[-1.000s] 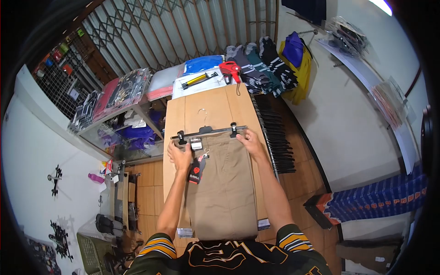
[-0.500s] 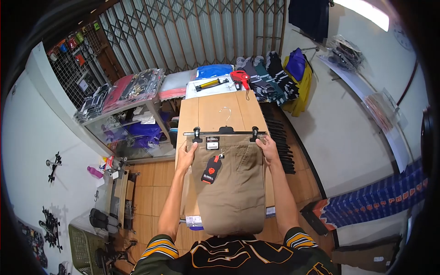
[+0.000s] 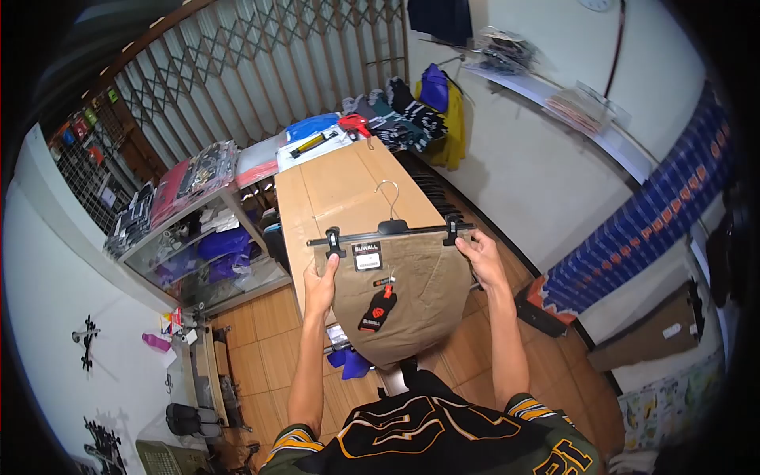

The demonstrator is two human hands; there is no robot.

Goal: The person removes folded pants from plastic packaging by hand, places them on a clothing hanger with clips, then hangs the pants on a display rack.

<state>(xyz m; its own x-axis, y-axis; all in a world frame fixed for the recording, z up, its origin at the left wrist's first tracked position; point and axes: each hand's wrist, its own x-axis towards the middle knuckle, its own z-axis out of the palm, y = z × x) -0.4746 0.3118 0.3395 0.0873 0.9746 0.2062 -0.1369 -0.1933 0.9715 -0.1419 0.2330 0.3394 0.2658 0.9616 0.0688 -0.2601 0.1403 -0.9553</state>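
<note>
A pair of khaki pants (image 3: 419, 297) hangs from a black clip hanger (image 3: 396, 228) with a metal hook, in front of my body. My left hand (image 3: 321, 285) is closed on the left corner of the waistband, its thumb at the left clip (image 3: 334, 242). At the other corner, my right hand (image 3: 484, 260) pinches the waistband beside the right clip (image 3: 452, 229). A white-and-black label (image 3: 367, 257) sits at the waistband, and a black-and-red hang tag (image 3: 378, 309) dangles below it. The lower part of the pants curves out of sight toward me.
Beyond the pants stands a wooden table (image 3: 332, 186). A yellow-and-black pump (image 3: 313, 144) and a red tool (image 3: 354, 123) lie at its far end. To the left is a glass display case (image 3: 214, 245); a rolled blue banner (image 3: 633, 214) leans at right.
The pants and hanger have lifted and tilted off the tabletop toward me, with both hands still holding them. My view has turned to the right.
</note>
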